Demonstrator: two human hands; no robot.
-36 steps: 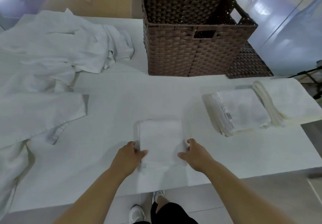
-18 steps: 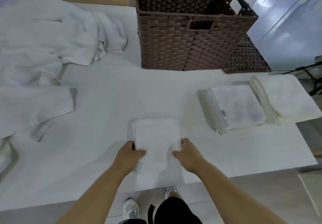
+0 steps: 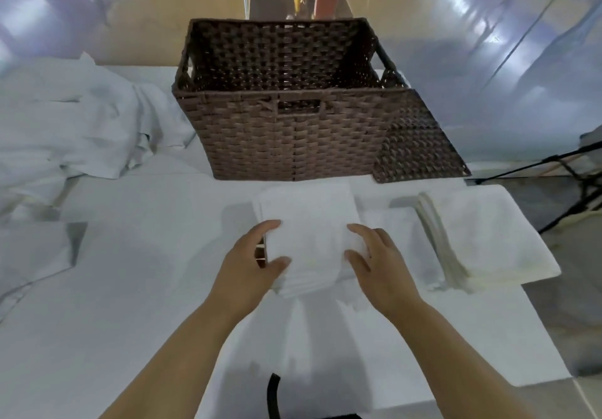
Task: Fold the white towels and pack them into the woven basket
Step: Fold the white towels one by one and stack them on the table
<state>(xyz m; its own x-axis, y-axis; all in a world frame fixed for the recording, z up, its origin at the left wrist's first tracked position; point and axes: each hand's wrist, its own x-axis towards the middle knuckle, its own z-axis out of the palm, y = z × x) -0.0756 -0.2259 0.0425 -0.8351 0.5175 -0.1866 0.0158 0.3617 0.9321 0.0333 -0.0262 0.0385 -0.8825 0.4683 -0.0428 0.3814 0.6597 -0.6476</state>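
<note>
Fingers of the left hand (image 3: 249,262) and right hand (image 3: 379,262) curl round opposite sides of a folded white towel (image 3: 309,223), each grip closed on it. It hangs above the middle of the white worktop (image 3: 146,288), just before the dark brown woven basket (image 3: 293,145) at the far edge; stacked folded white towels (image 3: 495,239) lie at the right edge.

A folded white towel (image 3: 309,236), flat, just before the upright brown woven basket (image 3: 293,145).
</note>
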